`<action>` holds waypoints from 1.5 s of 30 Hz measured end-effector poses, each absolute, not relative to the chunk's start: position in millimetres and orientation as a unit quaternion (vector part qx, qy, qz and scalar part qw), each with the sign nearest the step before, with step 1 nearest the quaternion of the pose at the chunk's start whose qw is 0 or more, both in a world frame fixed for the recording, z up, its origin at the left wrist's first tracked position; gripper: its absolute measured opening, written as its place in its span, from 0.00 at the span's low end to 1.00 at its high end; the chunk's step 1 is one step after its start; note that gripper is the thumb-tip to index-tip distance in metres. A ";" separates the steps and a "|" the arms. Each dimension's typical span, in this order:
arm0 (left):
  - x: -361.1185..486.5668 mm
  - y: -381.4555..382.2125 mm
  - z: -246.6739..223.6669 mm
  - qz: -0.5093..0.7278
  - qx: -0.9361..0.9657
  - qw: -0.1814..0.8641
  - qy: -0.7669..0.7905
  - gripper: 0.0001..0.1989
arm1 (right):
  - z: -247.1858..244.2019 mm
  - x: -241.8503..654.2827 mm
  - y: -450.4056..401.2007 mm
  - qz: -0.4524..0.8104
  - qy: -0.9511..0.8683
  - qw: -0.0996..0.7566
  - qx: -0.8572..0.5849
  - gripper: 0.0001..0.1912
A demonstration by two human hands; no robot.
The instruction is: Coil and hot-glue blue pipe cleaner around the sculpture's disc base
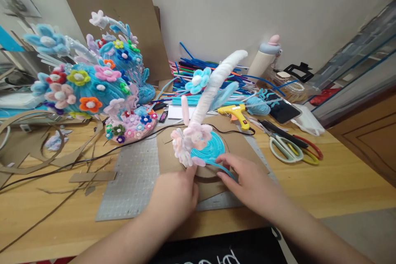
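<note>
A white wrapped stem [213, 84] leans up to the right from a round base, bearing a blue flower [198, 81] and a blue leaf. Pale pink flowers [196, 135] cluster at its foot. A flat coil of blue pipe cleaner [213, 147] covers part of the base. My left hand [175, 192] is curled against the base's near edge, just below the pink flowers; what its fingertips grip is hidden. Between the thumb and fingers of my right hand [247, 177] runs the loose end of the blue pipe cleaner, leading off the coil.
A yellow glue gun [236, 114] lies behind the cardboard sheet [167, 161], its black cord crossing leftward. Scissors [286, 149] lie at right beside a phone [284, 110]. Pipe cleaners [198, 62] are heaped at the back. Finished flower pieces [93, 86] and cardboard offcuts stand left.
</note>
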State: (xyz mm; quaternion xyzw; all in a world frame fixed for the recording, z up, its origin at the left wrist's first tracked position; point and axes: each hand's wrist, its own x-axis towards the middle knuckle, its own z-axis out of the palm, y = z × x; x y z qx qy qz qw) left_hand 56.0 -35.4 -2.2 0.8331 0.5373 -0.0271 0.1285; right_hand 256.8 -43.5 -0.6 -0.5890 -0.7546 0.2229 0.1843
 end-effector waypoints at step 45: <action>56.0 -34.5 -4.8 -0.064 0.840 0.114 0.526 0.28 | -15.5 268.8 -35.9 0.011 -0.866 0.115 -0.487 0.11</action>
